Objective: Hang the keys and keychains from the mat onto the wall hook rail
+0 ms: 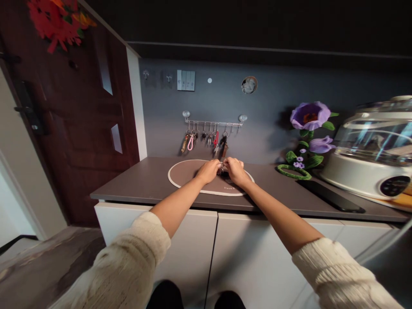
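My left hand [209,171] and my right hand [234,170] meet above an oval brown mat [183,174] with a pale rim. Both hands are closed, fingertips pinched close together on what looks like a small set of keys [224,173]. A dark piece and some metal show between the hands; the rest is covered by my fingers. Behind them, a clear hook rail [214,123] on the wall carries several hanging keys, among them a pink loop strap [191,142] and a red tag [216,138].
The mat lies on a dark countertop [138,180] above white cabinets [180,236]. To the right are a purple artificial flower [310,116], a black phone [331,196] and a white appliance with a clear cover [357,169]. A dark red door [86,128] stands left.
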`<state>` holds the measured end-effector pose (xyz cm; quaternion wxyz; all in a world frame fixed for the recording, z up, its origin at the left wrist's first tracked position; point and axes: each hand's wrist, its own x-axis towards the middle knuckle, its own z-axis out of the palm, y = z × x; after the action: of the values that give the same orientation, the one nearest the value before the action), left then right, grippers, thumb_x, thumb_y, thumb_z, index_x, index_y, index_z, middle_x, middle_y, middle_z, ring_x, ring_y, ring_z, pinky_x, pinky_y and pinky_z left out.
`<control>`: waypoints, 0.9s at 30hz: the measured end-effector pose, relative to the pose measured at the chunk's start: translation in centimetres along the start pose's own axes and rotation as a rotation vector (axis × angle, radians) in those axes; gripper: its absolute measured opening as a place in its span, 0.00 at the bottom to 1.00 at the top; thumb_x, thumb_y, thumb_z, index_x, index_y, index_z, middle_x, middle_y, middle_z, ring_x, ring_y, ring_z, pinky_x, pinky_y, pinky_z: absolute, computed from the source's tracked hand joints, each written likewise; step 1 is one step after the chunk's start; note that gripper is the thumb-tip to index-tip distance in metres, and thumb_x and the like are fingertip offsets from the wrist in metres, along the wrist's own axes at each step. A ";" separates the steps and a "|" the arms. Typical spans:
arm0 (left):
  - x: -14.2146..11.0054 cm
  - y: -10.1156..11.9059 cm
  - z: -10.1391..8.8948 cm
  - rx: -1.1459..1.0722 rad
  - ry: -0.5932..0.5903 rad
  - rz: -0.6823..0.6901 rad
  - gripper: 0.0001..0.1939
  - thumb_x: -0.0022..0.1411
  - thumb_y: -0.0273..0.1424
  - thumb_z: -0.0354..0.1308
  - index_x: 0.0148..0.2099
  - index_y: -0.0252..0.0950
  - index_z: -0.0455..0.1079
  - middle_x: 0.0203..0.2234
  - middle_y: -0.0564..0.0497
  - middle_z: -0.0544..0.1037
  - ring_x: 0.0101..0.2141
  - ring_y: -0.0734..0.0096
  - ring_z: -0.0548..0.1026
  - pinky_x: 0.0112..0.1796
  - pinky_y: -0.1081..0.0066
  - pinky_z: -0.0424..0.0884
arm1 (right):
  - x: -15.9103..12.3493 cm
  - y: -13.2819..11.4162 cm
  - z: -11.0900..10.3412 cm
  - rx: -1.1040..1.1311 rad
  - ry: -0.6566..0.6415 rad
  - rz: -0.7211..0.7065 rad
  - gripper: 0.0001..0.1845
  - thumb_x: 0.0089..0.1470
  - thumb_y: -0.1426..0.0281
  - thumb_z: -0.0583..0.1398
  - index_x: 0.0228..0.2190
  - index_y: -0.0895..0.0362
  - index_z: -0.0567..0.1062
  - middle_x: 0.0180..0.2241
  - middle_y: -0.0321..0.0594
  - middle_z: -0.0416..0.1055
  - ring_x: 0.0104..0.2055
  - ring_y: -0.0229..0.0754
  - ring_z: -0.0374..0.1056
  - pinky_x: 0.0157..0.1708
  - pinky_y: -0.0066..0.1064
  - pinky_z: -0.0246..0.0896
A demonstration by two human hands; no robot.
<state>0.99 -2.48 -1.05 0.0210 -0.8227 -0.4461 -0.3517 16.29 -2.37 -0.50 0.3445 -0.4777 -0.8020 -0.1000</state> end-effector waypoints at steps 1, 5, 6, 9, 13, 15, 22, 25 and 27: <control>0.0 0.0 0.0 0.003 0.005 -0.004 0.12 0.63 0.30 0.40 0.35 0.36 0.64 0.33 0.48 0.73 0.35 0.70 0.69 0.37 0.71 0.62 | 0.0 -0.1 -0.1 0.012 -0.002 0.020 0.12 0.56 0.71 0.45 0.33 0.57 0.68 0.34 0.44 0.69 0.38 0.42 0.60 0.40 0.33 0.46; 0.0 0.0 -0.1 -0.005 0.034 -0.033 0.12 0.63 0.30 0.40 0.35 0.36 0.64 0.33 0.48 0.73 0.35 0.71 0.69 0.36 0.71 0.62 | -0.1 -0.6 -0.3 0.110 -0.039 0.072 0.12 0.55 0.66 0.48 0.32 0.57 0.68 0.32 0.42 0.69 0.36 0.41 0.61 0.37 0.31 0.49; 0.0 0.0 -0.1 -0.012 0.045 -0.041 0.12 0.63 0.30 0.40 0.35 0.36 0.64 0.33 0.49 0.73 0.34 0.71 0.69 0.36 0.72 0.62 | -0.1 -0.6 -0.3 0.157 -0.052 0.069 0.12 0.55 0.65 0.48 0.31 0.58 0.68 0.32 0.42 0.69 0.35 0.40 0.62 0.36 0.30 0.50; -0.1 -0.1 -0.1 -0.027 0.065 -0.053 0.12 0.63 0.30 0.40 0.35 0.36 0.64 0.32 0.49 0.73 0.34 0.71 0.69 0.36 0.72 0.62 | -0.1 -0.6 -0.2 0.343 -0.074 0.040 0.12 0.53 0.64 0.49 0.31 0.58 0.67 0.31 0.40 0.68 0.33 0.38 0.62 0.35 0.29 0.53; -0.1 0.0 0.1 -0.041 0.079 -0.052 0.13 0.63 0.32 0.40 0.34 0.36 0.65 0.32 0.49 0.73 0.34 0.70 0.69 0.36 0.71 0.63 | 0.1 -0.3 0.1 0.529 -0.061 0.069 0.13 0.50 0.61 0.52 0.29 0.59 0.67 0.29 0.38 0.67 0.32 0.37 0.61 0.35 0.29 0.54; -0.1 0.0 0.1 -0.052 0.091 -0.059 0.13 0.63 0.32 0.40 0.34 0.36 0.65 0.32 0.49 0.74 0.35 0.70 0.69 0.37 0.71 0.63 | 0.3 -0.1 0.3 0.600 -0.043 0.121 0.13 0.47 0.61 0.54 0.27 0.59 0.68 0.28 0.37 0.67 0.30 0.36 0.61 0.34 0.28 0.55; -0.1 0.0 0.2 -0.072 0.077 -0.054 0.13 0.63 0.33 0.40 0.34 0.36 0.65 0.31 0.49 0.74 0.34 0.70 0.69 0.36 0.71 0.63 | 0.4 0.7 1.3 0.787 -0.024 0.233 0.18 0.40 0.56 0.60 0.24 0.60 0.71 0.23 0.35 0.67 0.25 0.34 0.59 0.28 0.26 0.54; -0.2 0.1 0.2 -0.083 0.076 -0.055 0.13 0.63 0.33 0.40 0.35 0.36 0.65 0.32 0.49 0.74 0.34 0.70 0.69 0.36 0.72 0.63 | 0.5 1.0 1.5 0.849 -0.017 0.249 0.18 0.40 0.56 0.60 0.24 0.60 0.71 0.22 0.35 0.67 0.25 0.34 0.59 0.27 0.26 0.54; -0.2 0.2 0.1 -0.089 0.074 -0.050 0.13 0.63 0.34 0.40 0.36 0.37 0.65 0.32 0.49 0.74 0.34 0.70 0.70 0.36 0.71 0.63 | 0.5 1.1 1.3 0.858 -0.003 0.240 0.18 0.41 0.56 0.60 0.24 0.60 0.71 0.23 0.35 0.67 0.25 0.34 0.60 0.29 0.27 0.55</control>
<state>1.14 -2.68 -1.22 -0.0079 -0.7979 -0.4492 -0.4018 16.39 -0.79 -1.33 0.5195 -0.3814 -0.7103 0.2831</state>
